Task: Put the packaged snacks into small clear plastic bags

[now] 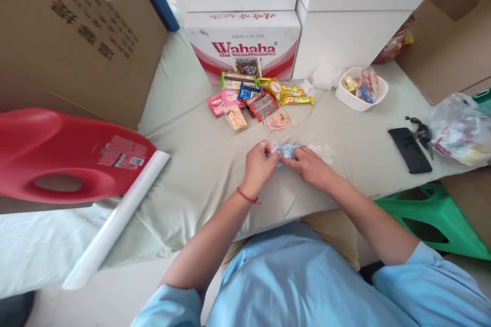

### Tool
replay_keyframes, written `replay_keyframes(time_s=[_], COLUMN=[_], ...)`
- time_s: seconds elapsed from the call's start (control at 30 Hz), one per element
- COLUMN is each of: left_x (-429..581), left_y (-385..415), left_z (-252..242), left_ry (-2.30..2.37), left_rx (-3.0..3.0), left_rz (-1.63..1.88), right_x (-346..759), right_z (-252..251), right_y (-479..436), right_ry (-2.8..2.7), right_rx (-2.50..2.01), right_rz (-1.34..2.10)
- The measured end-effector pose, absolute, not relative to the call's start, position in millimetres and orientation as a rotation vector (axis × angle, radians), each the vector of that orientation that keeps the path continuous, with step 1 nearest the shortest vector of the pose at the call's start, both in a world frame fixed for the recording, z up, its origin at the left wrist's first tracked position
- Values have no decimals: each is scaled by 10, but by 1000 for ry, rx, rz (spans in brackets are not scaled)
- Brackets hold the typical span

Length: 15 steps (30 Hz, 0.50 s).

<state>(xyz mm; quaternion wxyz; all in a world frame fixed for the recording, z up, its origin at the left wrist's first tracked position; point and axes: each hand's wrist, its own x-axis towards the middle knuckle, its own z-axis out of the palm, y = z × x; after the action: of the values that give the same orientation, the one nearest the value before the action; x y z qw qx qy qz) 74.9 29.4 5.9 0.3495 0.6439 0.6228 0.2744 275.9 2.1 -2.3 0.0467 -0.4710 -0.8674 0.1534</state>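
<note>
Both my hands meet over the table's near part, on a small blue-and-white packet (286, 150) of crinkled clear plastic. My left hand (261, 162) pinches its left end, and a red cord circles that wrist. At the other end, the fingers of my right hand (310, 164) are closed on it. Thin clear plastic (324, 153) lies just behind the right hand. Beyond the hands is a pile of wrapped snacks, among them a red-brown packet (264, 106), a blue packet (249, 91), pink packets (216, 105), yellow bars (293, 99) and a clear-wrapped biscuit (235, 117).
A Wahaha carton (245, 43) stands behind the snacks. To the right are a white bowl (355, 102) of packets, a black phone (410, 150) and a plastic bag (462, 130). A red plastic container (69, 156) and a white roll (115, 219) lie left. A green stool (441, 214) stands below.
</note>
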Motion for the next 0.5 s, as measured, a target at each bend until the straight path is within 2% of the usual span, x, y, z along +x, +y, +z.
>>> replay_keyframes(time_s=[0.2,0.33,0.43,0.5], left_x=[1169,1157,1131,1141], left_y=[159,71,10,-36], left_z=[133,97,27,-42], left_ry=[1364,1339,1396,1388], left_rx=[1805,2152,2370,2480], left_rz=[796,601,458,408], right_x=[2832,3144,3354,3403], right_z=[-40,40,63,17], right_y=[-161,-289,-265,-198], right_ry=[-2476,-2349,-2075,-1849], right_rx=[-1448,-1256,-1605,-1948], right_rz=[548,810,872,643])
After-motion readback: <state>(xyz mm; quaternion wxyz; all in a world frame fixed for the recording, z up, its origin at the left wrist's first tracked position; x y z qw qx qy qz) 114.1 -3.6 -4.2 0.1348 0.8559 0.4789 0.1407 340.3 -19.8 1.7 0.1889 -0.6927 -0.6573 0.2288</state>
